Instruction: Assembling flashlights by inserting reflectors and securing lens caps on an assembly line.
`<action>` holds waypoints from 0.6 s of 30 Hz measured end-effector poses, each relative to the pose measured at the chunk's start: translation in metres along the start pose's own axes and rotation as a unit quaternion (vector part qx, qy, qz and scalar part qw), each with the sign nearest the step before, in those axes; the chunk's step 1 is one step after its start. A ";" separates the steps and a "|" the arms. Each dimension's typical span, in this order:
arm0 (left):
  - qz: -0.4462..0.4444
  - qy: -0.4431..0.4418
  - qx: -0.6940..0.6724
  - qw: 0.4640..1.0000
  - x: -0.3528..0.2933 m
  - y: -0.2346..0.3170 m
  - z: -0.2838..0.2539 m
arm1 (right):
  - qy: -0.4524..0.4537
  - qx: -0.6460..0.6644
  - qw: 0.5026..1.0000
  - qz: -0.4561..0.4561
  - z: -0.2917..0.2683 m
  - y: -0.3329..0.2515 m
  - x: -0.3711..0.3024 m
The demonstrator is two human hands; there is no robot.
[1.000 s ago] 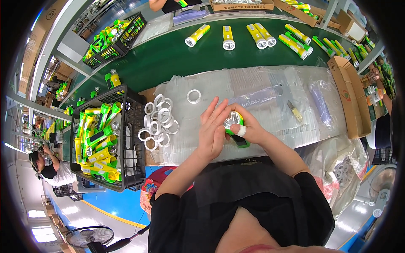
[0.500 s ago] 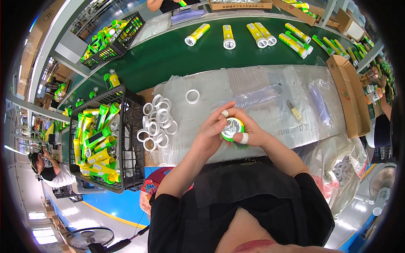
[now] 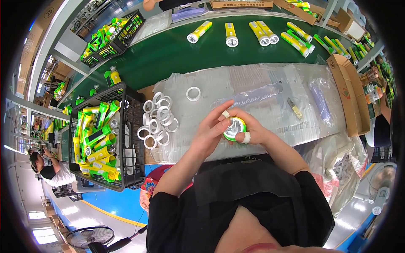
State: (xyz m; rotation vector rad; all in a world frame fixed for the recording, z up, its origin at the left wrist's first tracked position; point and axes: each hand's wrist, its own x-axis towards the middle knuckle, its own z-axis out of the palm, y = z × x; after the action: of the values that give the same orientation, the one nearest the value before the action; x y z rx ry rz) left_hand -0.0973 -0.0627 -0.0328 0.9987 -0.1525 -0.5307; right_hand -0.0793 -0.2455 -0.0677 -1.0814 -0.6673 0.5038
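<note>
Both my hands are around a yellow and green flashlight [image 3: 235, 129] above the work surface, its clear lens and reflector facing up toward me. My left hand [image 3: 211, 131] has its thumb against the rim and its fingers along the far side. My right hand [image 3: 253, 128] grips it from the right, with white tape on its thumb and on a finger. The flashlight's body is hidden below the hands. Beyond them lies a stack of clear round plastic discs [image 3: 253, 96]. A single white ring [image 3: 193, 94] lies to the left, near a heap of white rings [image 3: 157, 122].
A black crate [image 3: 124, 168] of flashlights stands at left; another crate [image 3: 110, 54] is farther back. Several flashlights lie on the green belt [image 3: 168, 50]. Right of my hands are a taped blade [image 3: 295, 109], a wrapped clear roll [image 3: 321, 103] and a cardboard box [image 3: 348, 97].
The flashlights on the green belt have shifted slightly right. Across the belt, the other person's hand has moved left. My hands keep nearly the same hold on the flashlight.
</note>
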 end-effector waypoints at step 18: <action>-0.006 -0.034 0.059 0.998 0.002 0.012 -0.003 | 0.018 0.027 0.999 -0.028 0.000 0.004 0.003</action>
State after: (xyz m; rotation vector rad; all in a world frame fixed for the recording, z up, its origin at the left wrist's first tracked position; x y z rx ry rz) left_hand -0.0901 -0.0568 -0.0249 1.0970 -0.2410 -0.5714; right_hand -0.0775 -0.2423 -0.0709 -1.0162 -0.6469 0.4501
